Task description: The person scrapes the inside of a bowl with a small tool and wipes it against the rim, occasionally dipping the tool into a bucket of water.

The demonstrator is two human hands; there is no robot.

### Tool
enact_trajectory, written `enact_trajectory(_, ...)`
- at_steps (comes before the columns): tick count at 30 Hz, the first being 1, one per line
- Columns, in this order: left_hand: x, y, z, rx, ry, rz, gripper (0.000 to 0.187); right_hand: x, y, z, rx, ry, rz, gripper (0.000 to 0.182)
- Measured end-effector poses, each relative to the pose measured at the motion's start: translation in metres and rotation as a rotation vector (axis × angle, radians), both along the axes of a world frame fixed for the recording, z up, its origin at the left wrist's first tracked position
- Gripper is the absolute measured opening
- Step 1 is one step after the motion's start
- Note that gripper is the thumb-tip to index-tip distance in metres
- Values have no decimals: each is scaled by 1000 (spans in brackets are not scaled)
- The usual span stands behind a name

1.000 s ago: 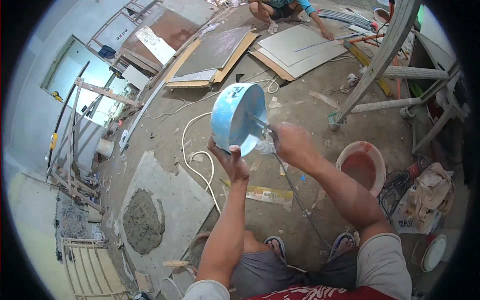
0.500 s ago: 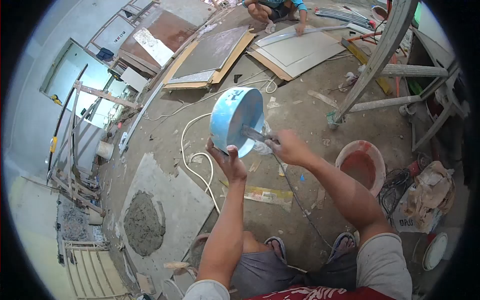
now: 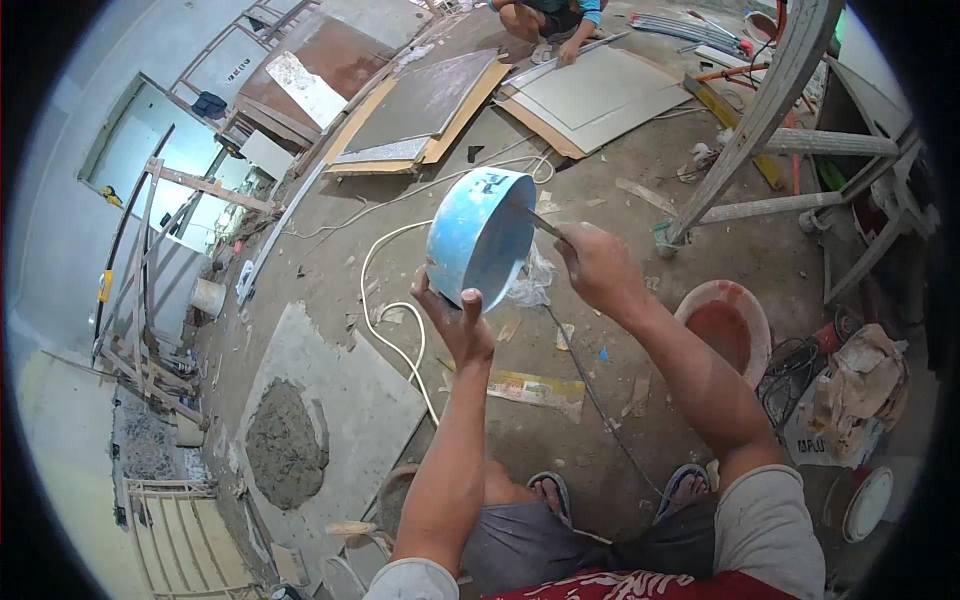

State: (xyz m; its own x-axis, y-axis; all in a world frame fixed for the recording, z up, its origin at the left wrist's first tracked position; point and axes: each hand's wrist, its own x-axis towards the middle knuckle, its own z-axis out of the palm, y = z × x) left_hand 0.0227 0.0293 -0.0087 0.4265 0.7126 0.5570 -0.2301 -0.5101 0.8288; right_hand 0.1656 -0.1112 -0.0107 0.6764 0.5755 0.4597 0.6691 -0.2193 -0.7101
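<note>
My left hand (image 3: 460,325) grips a round blue plastic tub (image 3: 466,225) from below, thumb on the near rim. The tub is tilted on its side, its opening facing right, with greyish smears inside. In my right hand (image 3: 600,265), the fingers are closed round a flat scraper (image 3: 535,216), whose blade reaches into the tub near its upper right rim. The scraper's handle is mostly hidden in my fist. Clear crumpled plastic (image 3: 535,280) lies on the floor beyond my hands.
Wet mortar (image 3: 287,443) sits on a grey board (image 3: 345,400) at left. A reddish basin (image 3: 725,330) and crumpled paper (image 3: 862,385) lie right, below a wooden trestle (image 3: 750,120). A white cable (image 3: 372,285) crosses the floor. Another person (image 3: 550,20) squats by pale panels (image 3: 600,95).
My right hand has moved up and right, bringing the scraper from the tub's middle to its upper rim. The tub has turned slightly. The other person's hand and long strip have shifted left.
</note>
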Motion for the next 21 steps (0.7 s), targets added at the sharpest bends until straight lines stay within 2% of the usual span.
enact_trajectory(4,1,-2,0,-29,-27,11,97,-8,4,-1,-109,188,132,22)
enact_trajectory(6,0,-1,0,-52,-42,28,98,-7,1,6,-243,319,285,23)
enact_trajectory(7,1,-1,3,-39,-65,25,97,-5,1,7,-244,319,285,23)
enact_trajectory(9,0,-5,8,-30,-90,28,97,-4,0,9,-27,103,78,23)
enact_trajectory(13,0,-6,8,4,-43,34,97,-19,0,14,-105,138,64,21)
enact_trajectory(15,-1,-5,10,-1,-42,49,97,-19,3,12,-209,258,292,18)
enact_trajectory(16,-1,-6,14,-25,-53,41,98,-19,2,13,-206,259,292,18)
enact_trajectory(18,-4,-7,17,-51,-66,37,98,-20,-3,19,-49,133,88,20)
enact_trajectory(21,-7,-7,15,5,-24,71,98,-18,-2,14,-34,109,114,21)
